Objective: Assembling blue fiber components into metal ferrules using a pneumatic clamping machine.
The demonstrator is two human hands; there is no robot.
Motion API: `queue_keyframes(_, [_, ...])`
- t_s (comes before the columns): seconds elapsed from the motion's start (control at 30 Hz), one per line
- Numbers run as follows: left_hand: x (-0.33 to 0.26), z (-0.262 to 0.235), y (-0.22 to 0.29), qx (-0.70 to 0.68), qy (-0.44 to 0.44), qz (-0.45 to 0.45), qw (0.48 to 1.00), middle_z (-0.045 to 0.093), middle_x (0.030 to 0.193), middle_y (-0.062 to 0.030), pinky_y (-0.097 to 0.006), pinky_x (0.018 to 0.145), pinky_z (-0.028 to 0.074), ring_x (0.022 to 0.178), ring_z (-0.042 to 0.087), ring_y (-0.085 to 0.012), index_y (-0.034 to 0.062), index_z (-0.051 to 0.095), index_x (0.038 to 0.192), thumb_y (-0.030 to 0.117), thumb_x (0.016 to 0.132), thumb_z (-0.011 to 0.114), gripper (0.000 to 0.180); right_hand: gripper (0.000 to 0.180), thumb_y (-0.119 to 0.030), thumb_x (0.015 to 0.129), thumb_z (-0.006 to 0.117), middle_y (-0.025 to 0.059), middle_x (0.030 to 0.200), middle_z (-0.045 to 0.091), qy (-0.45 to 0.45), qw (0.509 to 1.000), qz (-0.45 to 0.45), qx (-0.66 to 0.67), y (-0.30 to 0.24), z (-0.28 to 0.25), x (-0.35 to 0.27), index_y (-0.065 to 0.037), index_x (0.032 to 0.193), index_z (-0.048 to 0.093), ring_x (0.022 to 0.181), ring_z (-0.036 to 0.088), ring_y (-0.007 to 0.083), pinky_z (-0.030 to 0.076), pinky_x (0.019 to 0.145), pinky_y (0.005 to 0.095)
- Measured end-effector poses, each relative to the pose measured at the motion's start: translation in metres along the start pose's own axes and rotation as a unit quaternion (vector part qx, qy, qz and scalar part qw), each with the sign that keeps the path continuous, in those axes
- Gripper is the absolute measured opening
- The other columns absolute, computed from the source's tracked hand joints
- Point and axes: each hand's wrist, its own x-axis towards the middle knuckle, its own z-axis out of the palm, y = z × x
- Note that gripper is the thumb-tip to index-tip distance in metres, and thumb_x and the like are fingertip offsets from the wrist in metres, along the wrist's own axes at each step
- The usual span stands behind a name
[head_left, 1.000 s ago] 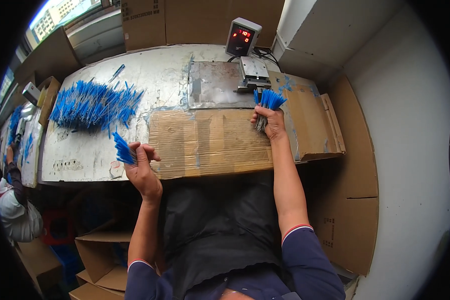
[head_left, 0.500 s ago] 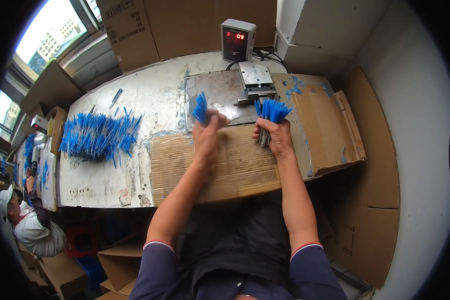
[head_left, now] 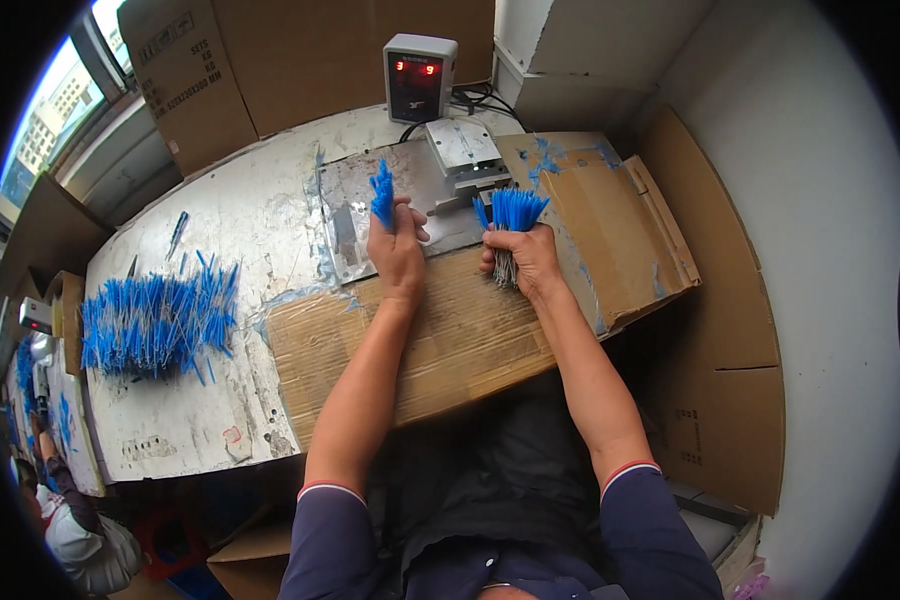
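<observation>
The small bunch of blue wires (head_left: 382, 195) stands up in the left hand (head_left: 398, 250), over the metal plate (head_left: 355, 205) on the counter (head_left: 220, 220). The right hand (head_left: 526, 258) is closed tight around a bigger blue bunch (head_left: 513, 215) beside the little grey machine (head_left: 465, 150). It seems best to keep the tips even and feed only a few wires in. The big loose pile (head_left: 155, 320) lies far to the left.

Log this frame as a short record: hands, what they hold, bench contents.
left hand: grips a small bunch of blue sticks, tips up
right hand: grips a bigger blue bundle, fanned at top
under hands: metal plate, cardboard sheet
behind plate: small metal machine, grey box with red digits
bench left: loose pile of blue sticks
</observation>
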Motion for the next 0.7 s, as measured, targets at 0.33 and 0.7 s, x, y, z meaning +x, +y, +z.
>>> queue_keyframes(0.33, [-0.009,0.011,0.004,0.126,-0.109,0.025,0.986,0.074,0.097,-0.006,-0.029,0.081,0.053,0.089,0.066,-0.0116,0.0027,0.069,0.11,0.009,0.092,0.073,0.02,0.015,0.002,0.08,0.073,0.0118,0.077,0.066,-0.039,0.994,0.021,-0.104,0.005,0.026,-0.018,0.003,0.091,0.063,0.061,0.068,0.0226,0.062,0.052,0.0376])
queue_keyframes(0.7, [-0.006,0.011,0.0,0.108,-0.121,-0.001,0.987,0.074,0.096,-0.0043,-0.028,0.081,0.054,0.088,0.067,-0.0106,0.0023,0.07,0.107,0.009,0.088,0.077,0.022,0.02,0.004,0.081,0.072,0.0135,0.081,0.067,-0.015,1.0,0.011,-0.014,0.014,0.017,-0.022,0.004,0.099,0.063,0.069,0.072,0.0256,0.065,0.058,0.0397])
